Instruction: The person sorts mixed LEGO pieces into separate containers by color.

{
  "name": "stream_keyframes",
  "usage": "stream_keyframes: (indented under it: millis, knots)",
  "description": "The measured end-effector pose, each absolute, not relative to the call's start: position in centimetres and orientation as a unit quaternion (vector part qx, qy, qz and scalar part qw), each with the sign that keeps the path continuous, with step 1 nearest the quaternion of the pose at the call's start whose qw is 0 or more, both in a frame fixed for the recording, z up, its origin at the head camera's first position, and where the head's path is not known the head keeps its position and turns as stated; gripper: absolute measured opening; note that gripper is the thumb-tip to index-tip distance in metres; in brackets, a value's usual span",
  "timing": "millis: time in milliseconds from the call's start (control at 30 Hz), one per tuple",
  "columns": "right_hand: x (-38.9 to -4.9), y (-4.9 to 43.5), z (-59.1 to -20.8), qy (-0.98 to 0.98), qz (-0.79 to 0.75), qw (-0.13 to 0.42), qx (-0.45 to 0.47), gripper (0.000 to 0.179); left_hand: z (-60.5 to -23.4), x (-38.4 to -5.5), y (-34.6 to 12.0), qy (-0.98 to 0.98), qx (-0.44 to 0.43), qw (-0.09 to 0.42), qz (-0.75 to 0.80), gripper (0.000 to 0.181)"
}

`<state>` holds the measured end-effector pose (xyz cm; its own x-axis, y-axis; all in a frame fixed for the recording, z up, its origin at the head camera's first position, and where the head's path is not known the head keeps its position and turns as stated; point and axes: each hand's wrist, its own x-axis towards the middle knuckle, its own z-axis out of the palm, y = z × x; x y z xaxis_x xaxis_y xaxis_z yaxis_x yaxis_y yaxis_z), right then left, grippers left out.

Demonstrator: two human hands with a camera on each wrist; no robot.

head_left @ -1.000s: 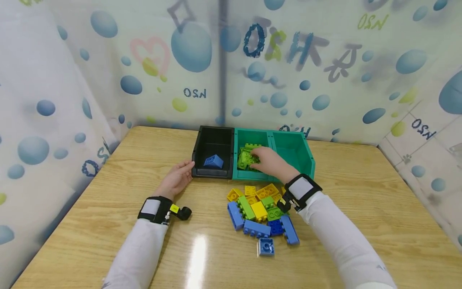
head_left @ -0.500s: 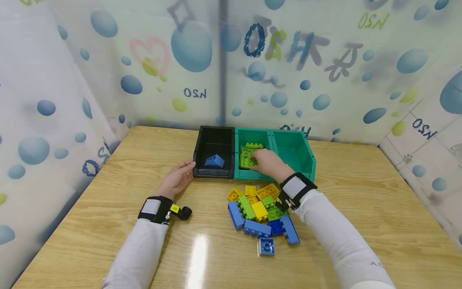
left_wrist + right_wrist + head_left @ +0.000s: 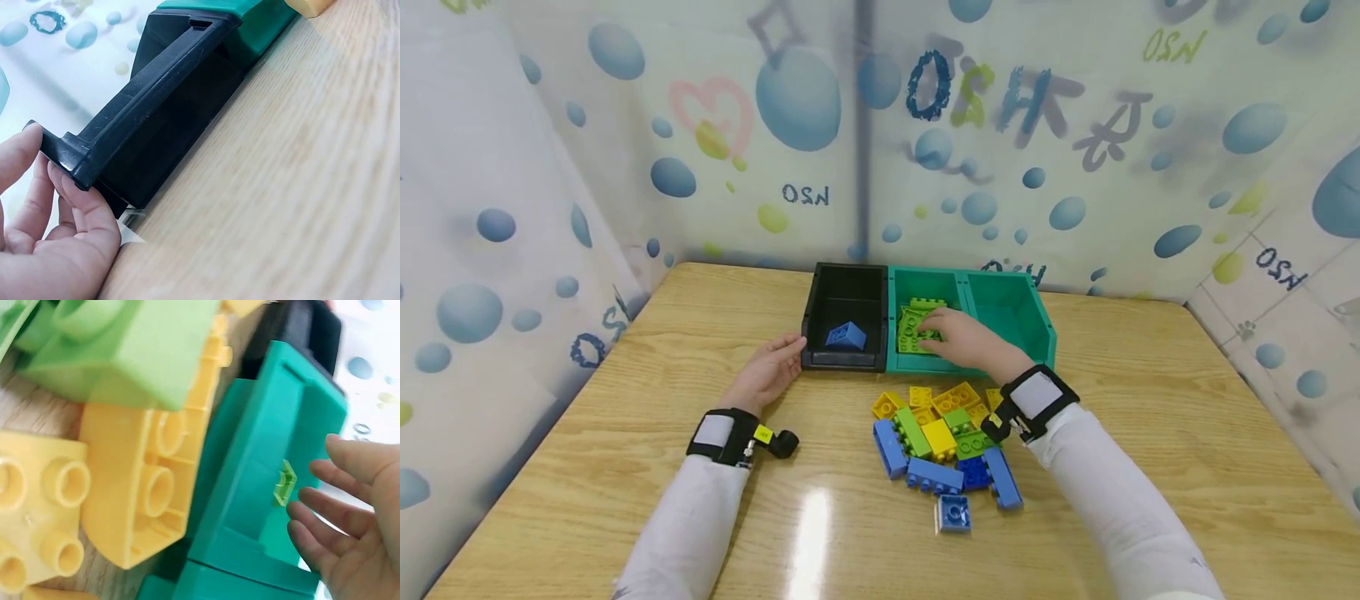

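My left hand [image 3: 767,372] grips the left side of a black bin [image 3: 844,360]. In the left wrist view, the thumb lies on the bin's rim [image 3: 144,94] and the fingers curl against its outer wall. A blue sloped toy brick [image 3: 850,335] lies inside that bin. Above the middle teal bin [image 3: 925,364] is my right hand [image 3: 966,340], its fingers loosely bent over light green bricks [image 3: 910,329]. From the right wrist, those fingers [image 3: 356,519] appear spread, with nothing between them. The hand hides part of the green bricks.
A second teal bin [image 3: 1011,317] adjoins on the right. In front of the bins lies a loose pile with a yellow brick [image 3: 938,437], a long green brick [image 3: 912,431] and a long blue brick [image 3: 933,475]. A patterned curtain [image 3: 805,208] hangs behind the table.
My right wrist has shifted slightly left, then back right and nearer. The green bricks under the right hand now lie flatter. My left hand stays at the black bin.
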<state>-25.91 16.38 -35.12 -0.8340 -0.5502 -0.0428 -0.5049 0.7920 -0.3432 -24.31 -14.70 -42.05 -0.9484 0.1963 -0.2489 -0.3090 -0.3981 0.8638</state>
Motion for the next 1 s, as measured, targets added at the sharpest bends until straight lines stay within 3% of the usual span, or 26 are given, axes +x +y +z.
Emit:
stream_keyframes:
  millis: [333, 733, 1000]
  knots:
    - [-23.4, 19.7, -34.2, 0.911, -0.331, 0.037, -0.242, 0.029, -41.9, -24.3, -14.7, 0.524, -0.058, 0.153, 0.836, 0.022]
    - [-20.6, 23.6, -36.4, 0.909, -0.353, -0.018, -0.221, 0.023, -42.1, -24.3, -14.7, 0.532, -0.053, 0.153, 0.831, 0.018]
    - [-19.1, 24.9, -37.8, 0.918, -0.326, 0.004, -0.226, 0.021, -43.1, -24.3, -15.0, 0.530, 0.005, 0.131, 0.838, 0.006]
